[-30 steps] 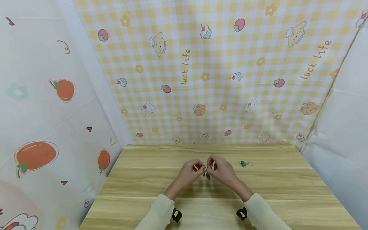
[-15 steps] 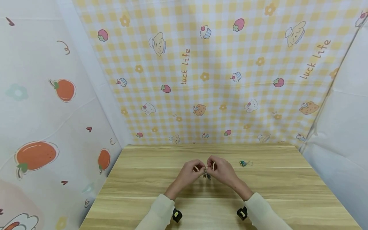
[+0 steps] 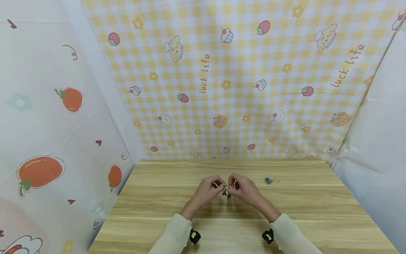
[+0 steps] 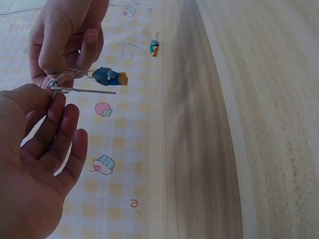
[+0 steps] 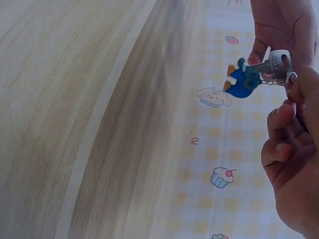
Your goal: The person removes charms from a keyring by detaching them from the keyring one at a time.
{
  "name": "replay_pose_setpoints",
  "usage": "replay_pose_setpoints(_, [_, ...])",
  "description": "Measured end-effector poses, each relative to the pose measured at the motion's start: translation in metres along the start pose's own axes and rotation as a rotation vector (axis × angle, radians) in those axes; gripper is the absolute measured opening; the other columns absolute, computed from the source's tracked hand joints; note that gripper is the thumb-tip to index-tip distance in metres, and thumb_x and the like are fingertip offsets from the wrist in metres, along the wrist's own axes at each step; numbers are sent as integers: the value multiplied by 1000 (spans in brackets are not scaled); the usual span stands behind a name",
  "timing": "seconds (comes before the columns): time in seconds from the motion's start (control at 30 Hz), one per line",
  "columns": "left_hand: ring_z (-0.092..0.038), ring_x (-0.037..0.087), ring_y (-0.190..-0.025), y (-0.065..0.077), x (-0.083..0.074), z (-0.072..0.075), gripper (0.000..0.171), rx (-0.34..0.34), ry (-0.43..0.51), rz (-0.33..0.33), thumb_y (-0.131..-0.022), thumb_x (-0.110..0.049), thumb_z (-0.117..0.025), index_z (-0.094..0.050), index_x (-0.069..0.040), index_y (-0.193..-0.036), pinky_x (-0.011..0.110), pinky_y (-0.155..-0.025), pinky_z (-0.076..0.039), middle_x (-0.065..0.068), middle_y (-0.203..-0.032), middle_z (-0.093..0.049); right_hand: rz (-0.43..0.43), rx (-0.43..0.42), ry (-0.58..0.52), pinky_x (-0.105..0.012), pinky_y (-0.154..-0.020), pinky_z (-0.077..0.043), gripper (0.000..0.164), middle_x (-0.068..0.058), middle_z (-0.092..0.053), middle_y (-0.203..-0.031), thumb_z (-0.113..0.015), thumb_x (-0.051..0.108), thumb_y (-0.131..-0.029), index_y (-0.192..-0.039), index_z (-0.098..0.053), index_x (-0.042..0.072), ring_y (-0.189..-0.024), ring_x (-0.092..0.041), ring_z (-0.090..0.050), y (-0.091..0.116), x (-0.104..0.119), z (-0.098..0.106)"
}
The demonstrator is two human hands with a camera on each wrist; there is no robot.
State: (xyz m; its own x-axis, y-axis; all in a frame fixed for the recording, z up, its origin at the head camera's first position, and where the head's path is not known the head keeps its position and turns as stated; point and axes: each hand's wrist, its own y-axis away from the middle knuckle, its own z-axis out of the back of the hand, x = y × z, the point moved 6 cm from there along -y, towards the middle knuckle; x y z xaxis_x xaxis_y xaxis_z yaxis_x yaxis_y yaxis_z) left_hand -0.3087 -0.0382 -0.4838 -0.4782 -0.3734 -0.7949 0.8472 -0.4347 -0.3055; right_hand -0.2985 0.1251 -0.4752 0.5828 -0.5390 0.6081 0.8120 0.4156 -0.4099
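Observation:
Over the middle of the table, my left hand and my right hand meet at the fingertips. Both pinch a metal key ring between thumb and fingers. From the ring a silver key juts out, with a broad slotted head. A short chain links the ring to a small blue figure charm with orange feet. In the head view the key and charm hang beneath the fingertips, small and dark. Part of the ring is hidden behind the fingers.
A second keychain with a green-blue charm and a thin ring lies on the wooden table, to the right of the hands. A yellow checked cloth hangs at the table's far edge.
Both hands stay in nearly the same spot, with small shifts of the fingers. The key and charm swing slightly beneath them, moving apart after hanging closer together half a second ago.

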Motion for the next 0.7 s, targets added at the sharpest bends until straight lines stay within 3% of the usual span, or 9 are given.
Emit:
replay_pose_setpoints(0.37, [-68, 7, -82, 0, -5, 3, 12, 13, -39, -62, -103, -14, -72, -79, -9, -96, 26, -77, -60, 3, -93, -78, 111, 3, -10, -19, -56, -43, 22, 12, -56, -81, -67, -3, -91, -94, -60, 17, -66, 4, -46, 3, 1, -3])
replay_pose_setpoints(0.7, [-67, 6, -81, -1, -4, 3, 9, 5, -56, -53, -103, -9, -71, -78, -8, -97, 25, -76, -60, 4, -93, -78, 129, -15, 19, -19, -54, -43, 22, 11, -58, -82, -70, -2, -94, -97, -61, 18, -64, 3, -46, 4, 3, -2])
